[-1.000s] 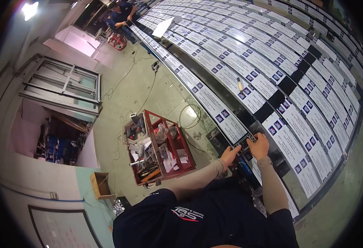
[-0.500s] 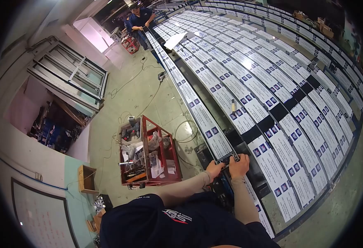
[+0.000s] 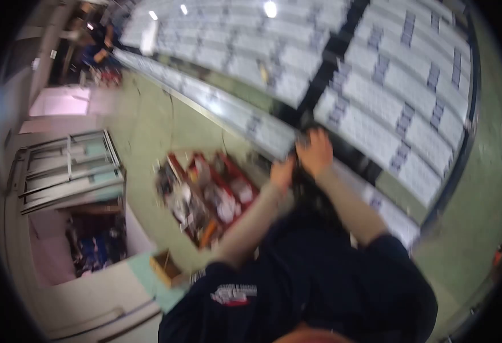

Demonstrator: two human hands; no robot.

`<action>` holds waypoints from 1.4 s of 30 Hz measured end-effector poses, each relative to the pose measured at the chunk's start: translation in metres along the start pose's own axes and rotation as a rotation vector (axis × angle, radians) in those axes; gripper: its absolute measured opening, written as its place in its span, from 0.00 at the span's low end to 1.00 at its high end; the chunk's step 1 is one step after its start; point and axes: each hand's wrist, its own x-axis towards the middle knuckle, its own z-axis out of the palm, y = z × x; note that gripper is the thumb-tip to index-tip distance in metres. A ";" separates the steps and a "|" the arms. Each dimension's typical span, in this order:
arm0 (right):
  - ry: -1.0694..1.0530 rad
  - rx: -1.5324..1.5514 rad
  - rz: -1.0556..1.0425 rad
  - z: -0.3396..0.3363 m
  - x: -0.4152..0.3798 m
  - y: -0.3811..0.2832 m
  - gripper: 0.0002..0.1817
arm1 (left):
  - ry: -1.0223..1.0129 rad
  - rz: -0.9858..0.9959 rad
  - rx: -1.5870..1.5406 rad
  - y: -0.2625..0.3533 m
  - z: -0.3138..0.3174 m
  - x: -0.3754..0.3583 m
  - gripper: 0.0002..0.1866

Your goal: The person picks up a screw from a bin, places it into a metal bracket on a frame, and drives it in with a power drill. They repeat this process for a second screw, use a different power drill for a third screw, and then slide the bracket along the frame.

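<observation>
A long metal profile [image 3: 269, 137], covered in white printed film, runs from my hands to the far upper left. My left hand [image 3: 282, 172] grips the left corner of its near end, fingers wrapped round the edge. On the right corner of the same end, my right hand [image 3: 316, 152] is closed too. Motion blur hides the fingertips and the exact edge. At the far end a co-worker [image 3: 98, 43] stands with hands by the profile. More film-covered profiles [image 3: 402, 111] lie side by side to the right, crossed by a dark bar [image 3: 326, 60].
A red tool cart [image 3: 236, 214] full of tools and papers stands on the floor at left. Behind it are a wooden box [image 3: 168, 268] and window frames [image 3: 71, 171] against the wall. A small yellowish object [image 3: 263, 72] lies on the profiles.
My view has turned and blurred, so the profiles and cart appear rotated and shifted. Both hands stay on the near end of the long profile.
</observation>
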 end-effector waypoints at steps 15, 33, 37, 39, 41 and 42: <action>0.096 0.264 -0.222 -0.003 0.080 -0.037 0.12 | 0.090 0.043 -0.124 0.093 -0.024 0.043 0.15; 0.081 0.238 -0.256 -0.006 0.080 -0.044 0.12 | 0.270 0.038 -0.065 0.098 -0.016 0.041 0.20; 0.087 0.284 -0.297 -0.004 0.081 -0.040 0.12 | 0.247 0.007 -0.117 0.101 -0.014 0.039 0.17; 0.122 0.258 -0.293 -0.002 0.084 -0.038 0.12 | 0.247 0.022 -0.121 0.101 -0.014 0.043 0.16; 0.111 0.268 -0.282 -0.004 0.081 -0.038 0.14 | 0.249 0.066 -0.066 0.077 -0.018 0.056 0.16; 0.063 0.259 -0.272 -0.007 0.081 -0.039 0.15 | 0.246 0.046 -0.041 0.076 -0.016 0.048 0.16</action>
